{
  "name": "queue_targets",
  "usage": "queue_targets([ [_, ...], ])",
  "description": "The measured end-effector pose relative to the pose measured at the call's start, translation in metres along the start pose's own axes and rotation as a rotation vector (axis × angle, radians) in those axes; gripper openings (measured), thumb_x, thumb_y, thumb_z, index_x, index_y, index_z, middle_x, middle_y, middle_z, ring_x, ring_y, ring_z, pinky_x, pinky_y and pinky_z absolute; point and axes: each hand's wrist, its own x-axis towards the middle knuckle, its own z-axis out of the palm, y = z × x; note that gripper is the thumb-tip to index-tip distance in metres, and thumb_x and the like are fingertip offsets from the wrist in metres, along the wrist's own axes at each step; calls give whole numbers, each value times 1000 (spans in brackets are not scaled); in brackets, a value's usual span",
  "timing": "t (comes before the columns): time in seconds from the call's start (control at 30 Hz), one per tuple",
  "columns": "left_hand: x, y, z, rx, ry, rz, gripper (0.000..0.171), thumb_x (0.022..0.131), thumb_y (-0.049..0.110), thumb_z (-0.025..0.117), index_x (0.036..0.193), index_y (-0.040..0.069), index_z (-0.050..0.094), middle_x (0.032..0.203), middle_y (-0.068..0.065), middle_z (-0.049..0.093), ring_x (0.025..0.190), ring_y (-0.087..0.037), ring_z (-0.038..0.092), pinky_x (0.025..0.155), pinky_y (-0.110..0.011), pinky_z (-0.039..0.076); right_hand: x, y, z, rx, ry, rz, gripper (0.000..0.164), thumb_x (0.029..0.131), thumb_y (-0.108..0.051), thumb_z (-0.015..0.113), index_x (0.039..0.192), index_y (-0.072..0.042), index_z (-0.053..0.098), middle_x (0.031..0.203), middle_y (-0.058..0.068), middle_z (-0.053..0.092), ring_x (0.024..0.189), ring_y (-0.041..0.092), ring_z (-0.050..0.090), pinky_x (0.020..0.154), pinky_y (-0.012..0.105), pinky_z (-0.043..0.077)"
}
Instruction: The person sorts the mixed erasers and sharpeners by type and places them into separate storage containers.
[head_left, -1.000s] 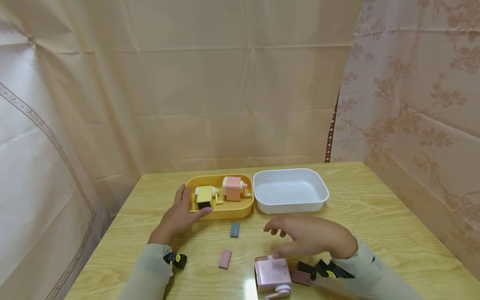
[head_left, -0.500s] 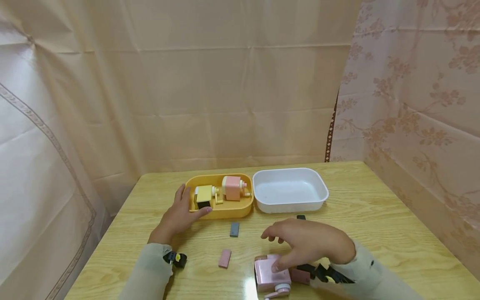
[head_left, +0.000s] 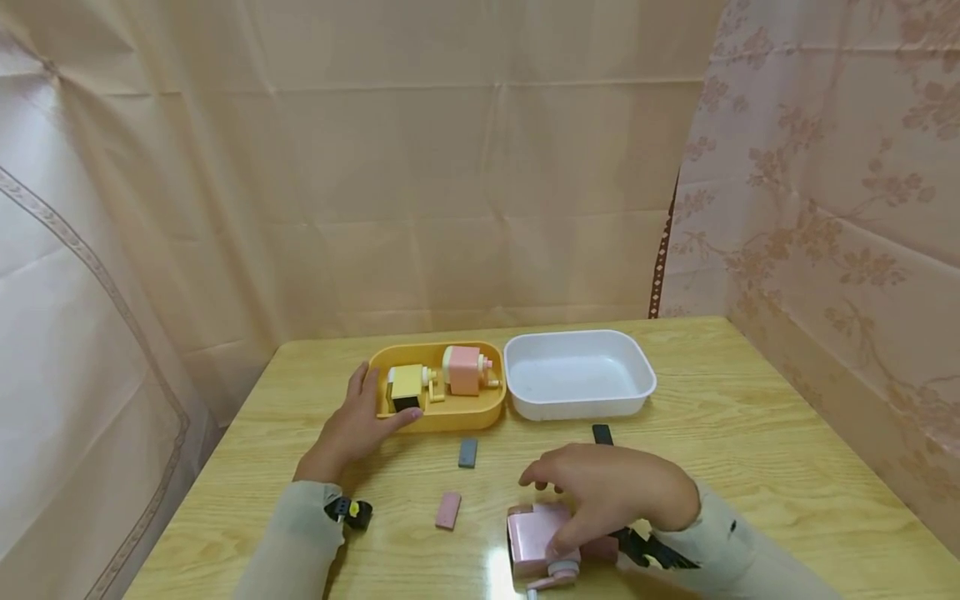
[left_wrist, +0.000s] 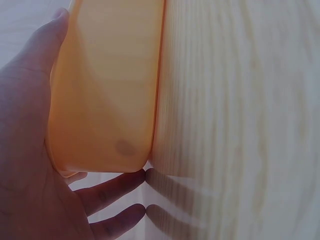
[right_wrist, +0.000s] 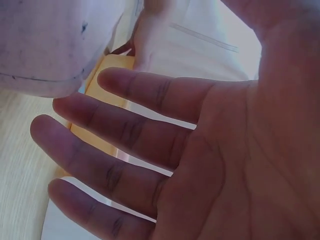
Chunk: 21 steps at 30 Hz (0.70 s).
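My left hand [head_left: 357, 428] holds the left end of a yellow tray [head_left: 487, 415], thumb along the front rim and fingers around the end. In the left wrist view, two fingertips [left_wrist: 132, 177] touch the table beside the tray. Inside lie a yellow hand-crank pencil sharpener [head_left: 407, 380] and a pink-and-cream one [head_left: 463, 371]. My right hand [head_left: 611, 487] hovers over a glossy pink crank sharpener [head_left: 531, 533], thumb over its right side. In the right wrist view its fingers are spread and nearly straight beside the pink body [right_wrist: 45, 45], with no grip on it.
Right of the yellow tray stands a white tray [head_left: 577, 408]. On the table lie a grey eraser-like block [head_left: 467, 452], a pink block [head_left: 448, 511], a black block [head_left: 602, 434] and a darker pink block [head_left: 602, 548], partly hidden by my right hand. Curtains surround the table.
My right hand has come down and slightly nearer over the pink sharpener, uncovering the black block behind it. The left hand stays on the yellow tray.
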Motion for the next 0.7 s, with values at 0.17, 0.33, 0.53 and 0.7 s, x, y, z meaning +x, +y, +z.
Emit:
queue_targets([
  [0.17,0,1,-2,4,-4,0,124,83,84,60,168,18,-2,174,-10,-10,146,-52,37,108,-71,39,2,-2,2,1,-10,6,72,78,-52,84,138,-17,63,121,-11,67,100,4,61,88,27,53],
  [0.33,0,-1,-1,7,-1,5,125,82,86,58,168,18,-3,174,-11,-10,147,-52,37,108,-70,39,3,-3,4,-3,-14,12,71,77,-49,86,137,-17,64,121,-13,66,94,2,58,85,25,52],
  [0.53,1,-1,-1,4,-2,1,124,83,84,60,168,20,-3,174,-11,-10,147,-53,36,109,-71,38,3,-2,6,-21,-7,7,71,74,-48,88,134,-18,65,117,-15,66,90,1,56,81,24,51],
  [0.7,1,-1,0,2,-4,3,123,83,83,60,168,20,-3,174,-11,-11,147,-53,36,109,-71,39,5,0,8,-28,-2,2,69,72,-48,90,130,-19,68,108,-20,65,87,1,56,77,22,50],
])
